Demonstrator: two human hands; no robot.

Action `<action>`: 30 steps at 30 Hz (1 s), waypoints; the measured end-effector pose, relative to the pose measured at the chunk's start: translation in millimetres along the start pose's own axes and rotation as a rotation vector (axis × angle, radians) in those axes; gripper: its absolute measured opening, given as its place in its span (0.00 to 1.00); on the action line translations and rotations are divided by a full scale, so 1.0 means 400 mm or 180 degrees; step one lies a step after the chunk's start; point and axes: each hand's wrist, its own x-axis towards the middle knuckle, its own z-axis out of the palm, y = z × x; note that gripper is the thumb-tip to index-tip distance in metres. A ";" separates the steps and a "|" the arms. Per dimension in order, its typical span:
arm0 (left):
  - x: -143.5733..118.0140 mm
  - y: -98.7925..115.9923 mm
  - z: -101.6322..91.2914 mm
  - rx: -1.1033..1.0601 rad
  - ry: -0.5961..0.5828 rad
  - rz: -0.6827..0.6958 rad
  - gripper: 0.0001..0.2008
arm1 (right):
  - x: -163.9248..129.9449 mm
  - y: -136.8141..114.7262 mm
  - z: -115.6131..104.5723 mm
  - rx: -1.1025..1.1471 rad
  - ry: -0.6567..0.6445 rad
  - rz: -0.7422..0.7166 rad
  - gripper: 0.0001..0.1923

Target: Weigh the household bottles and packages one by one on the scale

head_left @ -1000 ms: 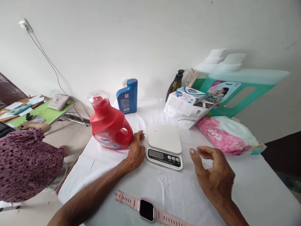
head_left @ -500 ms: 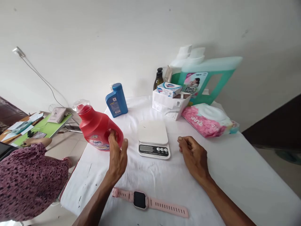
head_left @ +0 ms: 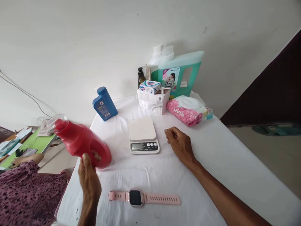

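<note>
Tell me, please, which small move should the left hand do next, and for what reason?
Probably the left hand should ease the red bottle upright, because it leans to the left, held at its handle, while the right hand beside the scale gives it no support.

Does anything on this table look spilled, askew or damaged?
No spill shows. The red bottle leans left, though the left hand holds it. On the scale, a dark mark breaks the white plate; dark streaks mar the cloth at front left.
</note>
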 end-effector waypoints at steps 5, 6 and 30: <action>0.028 -0.022 -0.061 -0.0308 0.0763 -0.0490 0.24 | 0.004 -0.002 0.002 0.0013 0.0019 -0.0063 0.21; 0.040 -0.020 -0.062 -0.0349 0.0874 -0.0572 0.24 | 0.005 -0.002 0.002 0.0011 0.0033 -0.0089 0.21; 0.170 0.178 0.292 -0.1639 -0.0965 -0.0226 0.37 | 0.020 -0.008 0.003 0.0086 0.0145 -0.0048 0.21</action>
